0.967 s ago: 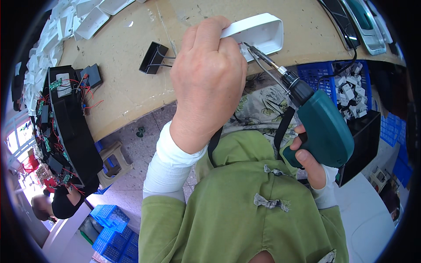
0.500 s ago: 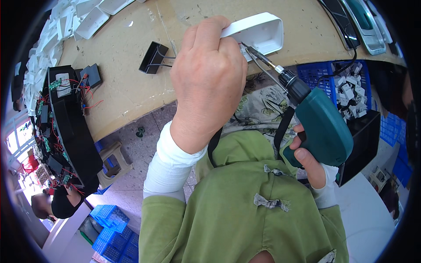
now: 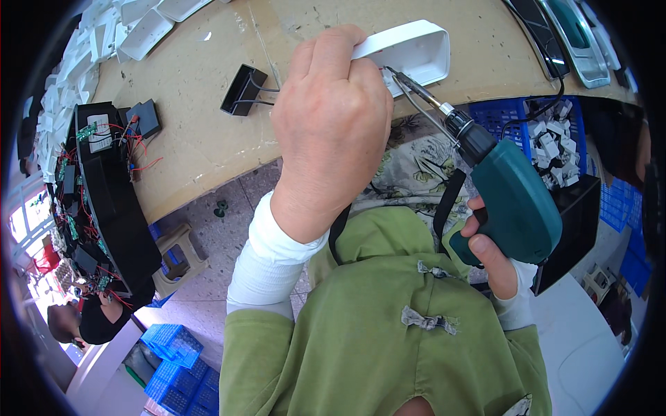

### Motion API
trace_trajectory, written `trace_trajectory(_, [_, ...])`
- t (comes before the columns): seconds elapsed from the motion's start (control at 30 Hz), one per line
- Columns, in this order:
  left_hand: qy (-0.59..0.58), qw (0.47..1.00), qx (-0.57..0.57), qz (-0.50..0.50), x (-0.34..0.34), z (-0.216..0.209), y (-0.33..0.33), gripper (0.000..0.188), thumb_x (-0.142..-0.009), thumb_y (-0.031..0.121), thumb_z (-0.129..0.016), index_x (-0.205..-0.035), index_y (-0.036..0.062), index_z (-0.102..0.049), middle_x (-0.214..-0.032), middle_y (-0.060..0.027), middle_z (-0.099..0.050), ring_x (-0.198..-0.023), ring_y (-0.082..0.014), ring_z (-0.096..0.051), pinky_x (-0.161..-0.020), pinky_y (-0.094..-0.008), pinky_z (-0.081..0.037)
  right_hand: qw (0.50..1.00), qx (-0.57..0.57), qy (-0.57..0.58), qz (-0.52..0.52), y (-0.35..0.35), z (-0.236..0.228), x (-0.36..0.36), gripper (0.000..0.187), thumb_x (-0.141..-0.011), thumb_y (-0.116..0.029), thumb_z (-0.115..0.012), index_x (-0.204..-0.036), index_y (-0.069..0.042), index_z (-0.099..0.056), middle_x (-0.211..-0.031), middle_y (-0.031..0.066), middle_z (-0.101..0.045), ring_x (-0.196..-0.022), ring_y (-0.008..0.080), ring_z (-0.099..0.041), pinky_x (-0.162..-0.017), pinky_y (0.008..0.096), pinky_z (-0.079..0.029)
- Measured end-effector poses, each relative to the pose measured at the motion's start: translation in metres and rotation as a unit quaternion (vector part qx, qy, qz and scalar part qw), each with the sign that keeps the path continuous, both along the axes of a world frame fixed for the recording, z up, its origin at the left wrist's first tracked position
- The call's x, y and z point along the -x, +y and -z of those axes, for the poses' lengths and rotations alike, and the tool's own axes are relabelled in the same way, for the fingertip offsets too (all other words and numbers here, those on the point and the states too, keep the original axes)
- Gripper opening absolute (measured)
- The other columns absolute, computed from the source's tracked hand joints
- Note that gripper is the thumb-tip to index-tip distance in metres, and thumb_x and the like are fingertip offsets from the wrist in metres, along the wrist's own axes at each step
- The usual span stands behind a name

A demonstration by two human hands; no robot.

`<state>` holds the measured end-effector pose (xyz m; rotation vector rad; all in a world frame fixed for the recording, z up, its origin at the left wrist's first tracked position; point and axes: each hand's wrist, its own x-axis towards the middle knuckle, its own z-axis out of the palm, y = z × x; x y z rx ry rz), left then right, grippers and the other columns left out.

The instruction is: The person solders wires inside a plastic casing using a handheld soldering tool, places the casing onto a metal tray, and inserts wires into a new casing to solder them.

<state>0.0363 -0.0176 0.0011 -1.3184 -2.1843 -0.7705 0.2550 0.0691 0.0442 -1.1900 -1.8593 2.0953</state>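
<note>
My left hand [image 3: 333,125] is closed around the near-left end of a white plastic housing [image 3: 427,59], an open tray-like shell. Its fingers hide that end of the housing. In my right hand [image 3: 489,246] is a dark green soldering gun [image 3: 517,201], gripped by its handle with a finger at the trigger. The gun's slim metal tip and the thin tube beside it reach into the housing, close to my left fingers. Left of that hand, a small black box [image 3: 244,90] lies on the table, and two dark leads run from it toward the hand.
White housings [image 3: 146,35] are heaped at the far left of the table [image 3: 201,152]. A black bin [image 3: 114,201] with circuit boards and red wires stands left. Right are a blue basket [image 3: 555,149] of small white parts and a metal-edged tray [image 3: 576,41]. Another person [image 3: 104,315] works lower left.
The soldering gun and my right hand have shifted very slightly to the right. My left hand and the white housing have barely moved.
</note>
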Motion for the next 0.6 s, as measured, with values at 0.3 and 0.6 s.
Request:
trace_trajectory(0.3, [0.008,1.0,-0.004,0.016,0.0028,0.0001,-0.0015,0.006,-0.065,-0.001,-0.059,-0.068,-0.0023,-0.055,-0.093,-0.0121,-0.057,-0.077,-0.0264,-0.056,-0.062,-0.0332,-0.048,1.0,-0.004,0.008,0.002,0.0016,0.0007,-0.0006,0.05,-0.074,-0.014,-0.067,-0.119,0.0,-0.05,-0.105,0.0096,-0.056,-0.079,0.014,-0.057,-0.072,0.028,-0.046])
trace_trajectory(0.6, [0.037,0.999,-0.007,0.019,0.004,0.0014,-0.0012,0.006,-0.063,-0.001,-0.059,-0.068,-0.0021,-0.055,-0.092,-0.0117,-0.058,-0.077,-0.0257,-0.057,-0.062,-0.032,-0.048,1.0,-0.002,0.017,0.003,0.0022,0.0017,-0.0027,0.049,-0.075,-0.013,-0.066,-0.118,0.0,-0.05,-0.106,0.0096,-0.056,-0.08,0.014,-0.057,-0.073,0.028,-0.046])
